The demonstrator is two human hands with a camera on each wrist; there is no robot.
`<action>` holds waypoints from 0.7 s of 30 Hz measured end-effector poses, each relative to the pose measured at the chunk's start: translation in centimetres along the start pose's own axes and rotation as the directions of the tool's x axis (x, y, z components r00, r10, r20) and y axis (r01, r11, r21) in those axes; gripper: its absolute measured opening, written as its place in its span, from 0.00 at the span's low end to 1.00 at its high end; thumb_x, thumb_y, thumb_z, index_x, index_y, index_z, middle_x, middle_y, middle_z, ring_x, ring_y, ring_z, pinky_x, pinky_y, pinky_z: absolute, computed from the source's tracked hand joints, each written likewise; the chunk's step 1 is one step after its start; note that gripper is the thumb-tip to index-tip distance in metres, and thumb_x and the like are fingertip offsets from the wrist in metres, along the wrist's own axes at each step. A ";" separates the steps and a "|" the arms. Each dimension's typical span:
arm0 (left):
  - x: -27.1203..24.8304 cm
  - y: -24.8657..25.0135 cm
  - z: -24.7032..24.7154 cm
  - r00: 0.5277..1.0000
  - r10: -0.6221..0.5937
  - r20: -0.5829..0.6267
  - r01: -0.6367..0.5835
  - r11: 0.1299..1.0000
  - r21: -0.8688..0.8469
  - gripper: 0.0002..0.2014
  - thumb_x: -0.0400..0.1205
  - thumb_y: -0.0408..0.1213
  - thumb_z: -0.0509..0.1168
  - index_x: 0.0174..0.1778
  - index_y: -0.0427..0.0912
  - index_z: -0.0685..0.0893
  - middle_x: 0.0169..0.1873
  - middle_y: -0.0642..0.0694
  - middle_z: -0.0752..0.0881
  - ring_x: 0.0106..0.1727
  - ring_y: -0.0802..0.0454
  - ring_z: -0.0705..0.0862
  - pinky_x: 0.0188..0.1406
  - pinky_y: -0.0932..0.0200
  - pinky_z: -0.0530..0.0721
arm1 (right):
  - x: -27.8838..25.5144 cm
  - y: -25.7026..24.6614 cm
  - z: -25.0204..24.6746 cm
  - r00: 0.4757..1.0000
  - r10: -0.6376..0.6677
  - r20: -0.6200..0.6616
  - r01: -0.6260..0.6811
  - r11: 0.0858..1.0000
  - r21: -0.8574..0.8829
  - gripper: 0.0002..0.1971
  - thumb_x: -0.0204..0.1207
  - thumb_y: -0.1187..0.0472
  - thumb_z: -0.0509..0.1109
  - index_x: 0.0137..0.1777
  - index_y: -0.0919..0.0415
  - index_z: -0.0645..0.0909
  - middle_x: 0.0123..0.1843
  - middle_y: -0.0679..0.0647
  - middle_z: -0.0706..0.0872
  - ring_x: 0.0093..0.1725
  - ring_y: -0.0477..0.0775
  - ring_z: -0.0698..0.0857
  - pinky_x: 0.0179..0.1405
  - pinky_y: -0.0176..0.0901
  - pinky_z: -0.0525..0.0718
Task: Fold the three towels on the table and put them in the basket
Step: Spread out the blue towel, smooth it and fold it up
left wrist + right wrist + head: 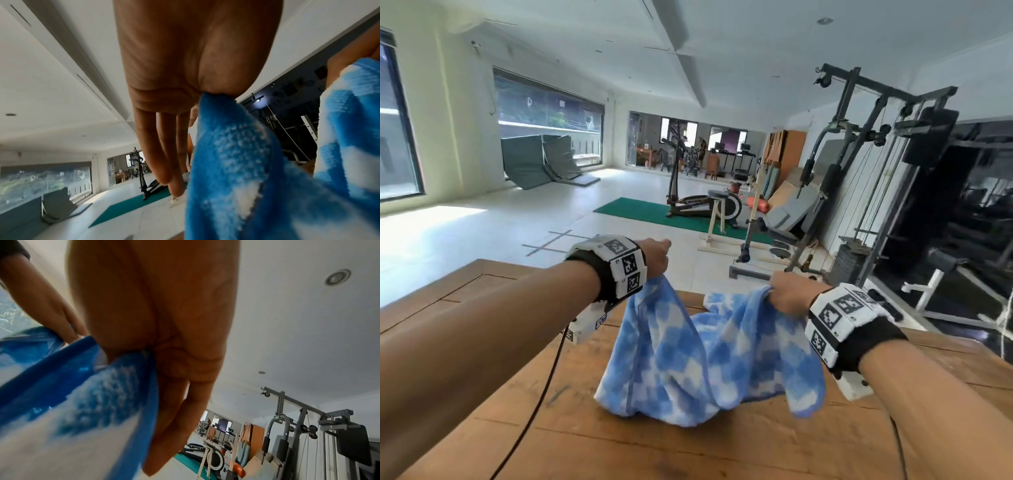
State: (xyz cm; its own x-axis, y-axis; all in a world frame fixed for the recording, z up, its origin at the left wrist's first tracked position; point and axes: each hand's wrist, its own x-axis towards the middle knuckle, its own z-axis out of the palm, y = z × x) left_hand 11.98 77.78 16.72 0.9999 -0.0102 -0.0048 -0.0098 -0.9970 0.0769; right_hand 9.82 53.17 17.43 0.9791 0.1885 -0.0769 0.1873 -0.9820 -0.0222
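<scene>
A blue-and-white patterned towel (698, 356) hangs between my two hands above the wooden table (482, 428), its lower folds resting on the tabletop. My left hand (655, 258) pinches one upper corner, and my right hand (786, 296) pinches the other. In the left wrist view the towel (236, 162) is pinched between thumb and forefinger while the other fingers (164, 154) point straight out. The right wrist view shows the towel (82, 394) pinched the same way, with the left hand (51, 313) behind it. No other towel or basket is in view.
The table's far edge (722, 298) lies just beyond the towel. Past it are a tiled floor, a green mat (647, 212), an elliptical trainer (688, 198) and a multi-gym machine (876, 171) at the right. Black cables (541, 387) run from both wrist units.
</scene>
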 end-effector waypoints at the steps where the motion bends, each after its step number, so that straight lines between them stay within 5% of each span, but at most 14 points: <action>1: -0.5 -0.1 1.1 1.000 0.010 0.029 -0.011 1.000 0.012 0.21 0.89 0.35 0.48 0.78 0.36 0.63 0.75 0.34 0.70 0.74 0.37 0.71 0.74 0.50 0.68 | -0.7 -0.2 0.5 1.000 -0.016 0.023 0.017 0.999 -0.040 0.19 0.84 0.67 0.53 0.29 0.60 0.61 0.37 0.55 0.74 0.41 0.56 0.74 0.31 0.40 0.66; 3: -1.5 -0.3 3.2 0.997 0.028 0.068 -0.030 0.999 0.039 0.20 0.88 0.33 0.49 0.77 0.36 0.65 0.75 0.35 0.71 0.74 0.40 0.72 0.72 0.52 0.67 | -1.9 -0.2 1.6 0.997 -0.052 0.057 0.055 0.996 -0.067 0.18 0.84 0.65 0.55 0.29 0.59 0.61 0.37 0.54 0.73 0.44 0.53 0.70 0.34 0.38 0.64; 7: -3.8 -0.8 6.7 0.994 0.070 0.080 -0.071 0.997 0.014 0.21 0.85 0.27 0.53 0.74 0.40 0.74 0.74 0.42 0.74 0.73 0.47 0.73 0.67 0.60 0.68 | -3.7 -0.3 4.2 0.980 -0.110 0.164 0.126 0.988 -0.090 0.08 0.81 0.63 0.58 0.40 0.61 0.74 0.51 0.63 0.82 0.48 0.57 0.79 0.42 0.40 0.73; 13: -4.4 -0.7 10.1 0.985 0.145 0.088 -0.139 0.988 -0.070 0.17 0.84 0.29 0.55 0.66 0.40 0.80 0.67 0.40 0.80 0.66 0.44 0.79 0.64 0.56 0.75 | -4.2 -1.1 7.2 0.976 -0.124 0.177 0.133 0.990 -0.038 0.18 0.80 0.69 0.57 0.28 0.58 0.67 0.32 0.55 0.74 0.38 0.54 0.73 0.28 0.42 0.67; 17: -3.0 0.1 12.3 0.989 0.136 0.055 -0.134 0.990 -0.040 0.17 0.85 0.30 0.53 0.69 0.43 0.75 0.67 0.43 0.79 0.65 0.43 0.80 0.60 0.54 0.77 | -1.4 -0.1 10.7 0.982 -0.104 0.156 0.105 0.994 0.001 0.12 0.79 0.69 0.58 0.35 0.61 0.75 0.54 0.67 0.86 0.49 0.62 0.84 0.33 0.40 0.69; 21: 0.2 0.8 15.9 0.988 0.108 0.109 -0.104 0.994 -0.042 0.19 0.86 0.32 0.52 0.74 0.44 0.69 0.66 0.40 0.79 0.63 0.39 0.80 0.56 0.51 0.78 | 2.8 2.0 15.4 0.981 -0.066 0.185 0.068 0.998 -0.004 0.11 0.79 0.67 0.59 0.35 0.58 0.75 0.59 0.66 0.86 0.59 0.63 0.84 0.42 0.39 0.68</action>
State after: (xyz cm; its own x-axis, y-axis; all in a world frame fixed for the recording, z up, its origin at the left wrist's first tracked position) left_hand 12.13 75.77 0.90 0.9864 -0.1263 -0.1056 -0.1135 -0.9864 0.1191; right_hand 11.75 51.84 1.81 0.9329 0.2507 -0.2584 0.2533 -0.9671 -0.0237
